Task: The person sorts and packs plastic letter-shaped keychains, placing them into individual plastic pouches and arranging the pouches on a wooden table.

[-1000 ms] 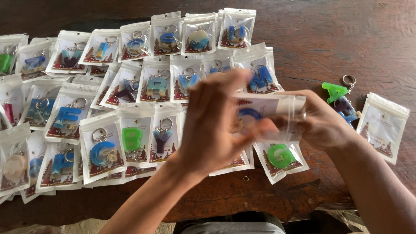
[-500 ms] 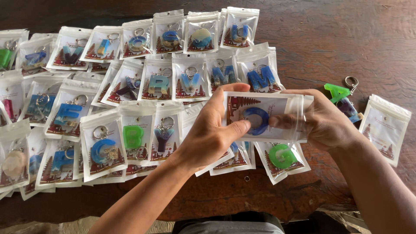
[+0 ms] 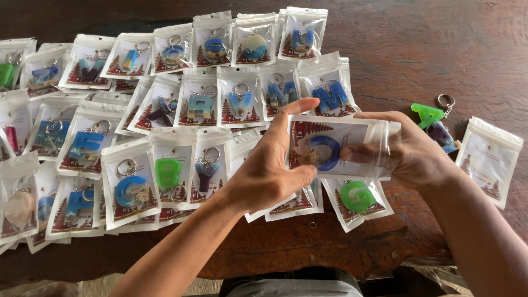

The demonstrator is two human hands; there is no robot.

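While the clear pouch (image 3: 341,146) with its blue ring charm now faces up, no longer hidden, the left hand (image 3: 269,173) and right hand (image 3: 412,154) each keep a closed grip on it above the table (image 3: 440,49), near packaged keychains (image 3: 165,110).

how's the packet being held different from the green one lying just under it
The held packet contains a blue ring-shaped keychain; the green packet contains a green letter-shaped one. The held packet is gripped sideways above the table by the left hand and right hand; the green packet lies flat on the wooden table, partly hidden beneath the hands. Both are clear pouches with white, red-printed backing cards.
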